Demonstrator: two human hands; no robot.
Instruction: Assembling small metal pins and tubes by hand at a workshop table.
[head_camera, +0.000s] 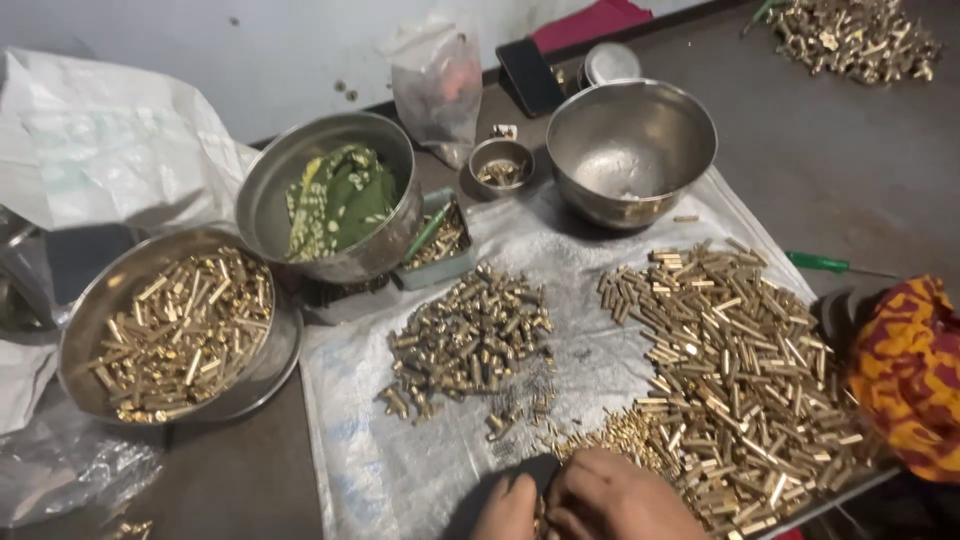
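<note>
My left hand (507, 508) and my right hand (612, 498) meet at the bottom edge, fingers curled together over a small brass piece (541, 517) that is mostly hidden. They rest on a white plastic sheet (365, 440). Right beside my right hand lies a big heap of long brass pins (740, 370), with a patch of tiny brass bits (615, 432) just above the knuckles. A darker pile of short assembled brass parts (468, 338) lies in the sheet's middle, above my left hand.
At left a steel pan (75, 335) holds brass pins; behind it a steel bowl (275, 175) holds green cloth. An empty steel bowl (632, 150), a small steel cup (501, 163), a plastic bag (437, 85), a green screwdriver (825, 263) and red-yellow cloth (910, 370) surround the sheet.
</note>
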